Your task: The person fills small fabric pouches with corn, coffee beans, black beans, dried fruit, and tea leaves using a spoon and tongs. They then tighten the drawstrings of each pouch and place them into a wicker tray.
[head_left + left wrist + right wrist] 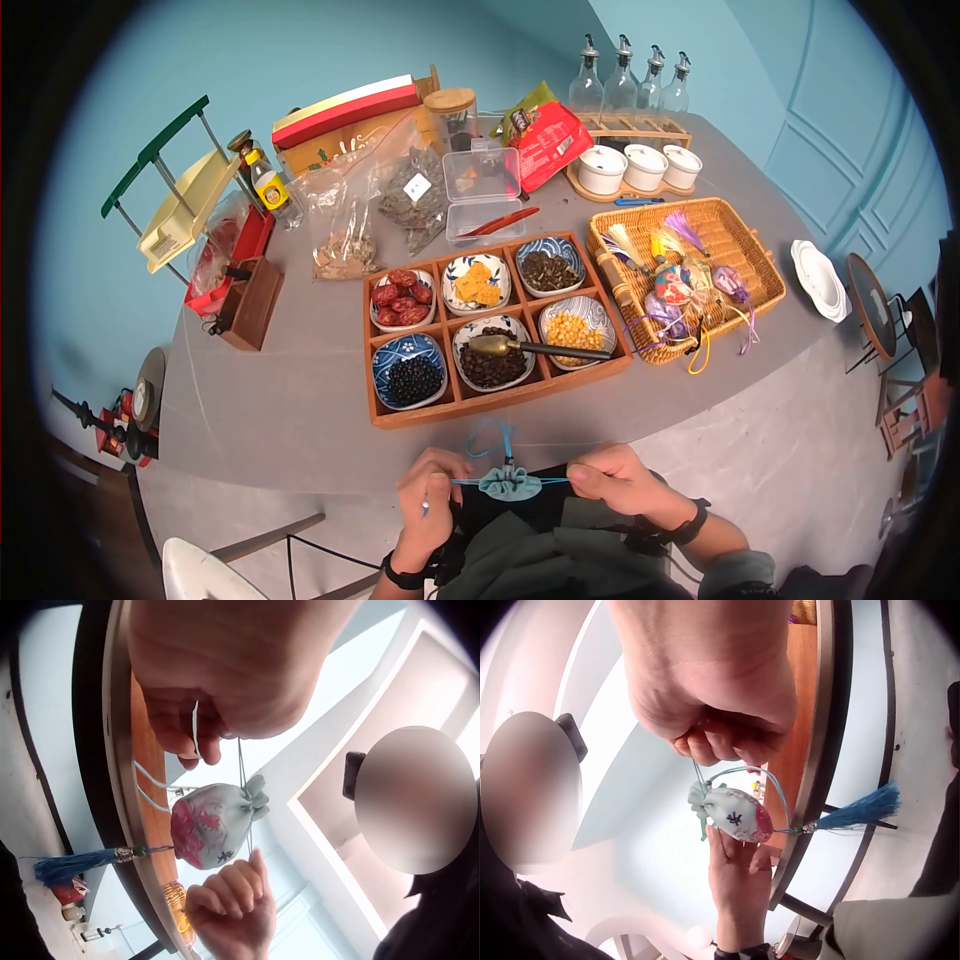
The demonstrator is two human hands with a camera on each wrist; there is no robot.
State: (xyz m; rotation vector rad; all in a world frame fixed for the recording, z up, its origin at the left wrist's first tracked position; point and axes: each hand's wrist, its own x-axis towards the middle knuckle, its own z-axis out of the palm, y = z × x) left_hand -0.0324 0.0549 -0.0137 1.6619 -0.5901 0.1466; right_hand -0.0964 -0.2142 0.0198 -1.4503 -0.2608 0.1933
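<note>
A small pale green drawstring pouch [510, 484] hangs between the two hands at the table's near edge. Its neck is gathered into ruffles. My left hand [432, 495] pinches the drawstring on one side, and my right hand [620, 480] grips it on the other, with the cord stretched straight between them. Pink flower decoration and a dark character show on the pouch [214, 826] in the left wrist view. From its bottom hangs a blue tassel [859, 808], seen in the right wrist view. A loop of light blue cord [487, 432] lies toward the table.
Just beyond the hands stands a wooden compartment box [440, 411] with bowls of dried ingredients and a scoop [540, 347] across them. Right of it, a wicker basket [765, 290] holds several tasseled pouches. Plastic bags [340, 220], white jars [602, 170] and glass bottles [587, 85] stand behind.
</note>
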